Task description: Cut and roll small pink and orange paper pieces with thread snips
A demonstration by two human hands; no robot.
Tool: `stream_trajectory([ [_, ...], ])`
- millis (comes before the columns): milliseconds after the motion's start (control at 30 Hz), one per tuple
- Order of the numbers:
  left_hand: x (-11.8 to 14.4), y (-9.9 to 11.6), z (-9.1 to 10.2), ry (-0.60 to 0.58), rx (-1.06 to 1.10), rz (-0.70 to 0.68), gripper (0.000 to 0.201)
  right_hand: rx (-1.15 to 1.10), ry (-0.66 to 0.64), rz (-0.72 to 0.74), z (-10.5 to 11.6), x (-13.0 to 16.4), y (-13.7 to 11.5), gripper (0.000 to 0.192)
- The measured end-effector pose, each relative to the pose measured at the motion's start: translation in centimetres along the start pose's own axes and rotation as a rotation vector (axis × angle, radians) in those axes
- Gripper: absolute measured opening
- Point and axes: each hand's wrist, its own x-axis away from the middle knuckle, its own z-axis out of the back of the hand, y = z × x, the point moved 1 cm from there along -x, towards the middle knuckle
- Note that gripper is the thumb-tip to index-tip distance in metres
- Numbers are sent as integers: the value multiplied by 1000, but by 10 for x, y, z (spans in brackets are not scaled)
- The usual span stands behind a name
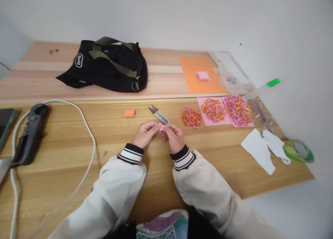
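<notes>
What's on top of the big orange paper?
A small pink stack sits on the orange paper, and a clear bag seems to overlap its right edge. What's under the stack is covered, so I can't see it.

The slip (162,127) is matt paper, the tabletop (213,155) smooth wood.

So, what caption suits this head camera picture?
Left hand and right hand hold a pink slip near blue-handled snips.

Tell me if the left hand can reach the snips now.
Likely yes: the snips lie just beyond the left hand, blades uncovered, though it is holding a pink piece.
</notes>
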Motion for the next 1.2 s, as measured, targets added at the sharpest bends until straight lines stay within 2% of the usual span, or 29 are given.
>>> stream_trajectory([
  [600,0,-2,1,-18,-66,-13,35,-10,-3,-1,0,-1,1,18],
  [900,-1,-1,-1,27,-47,16,43,29,-17,-8,0,1,1,20],
  [1200,0,-3,-2,-11,-50,-1,42,24,-27,3,-1,1,0,19],
])
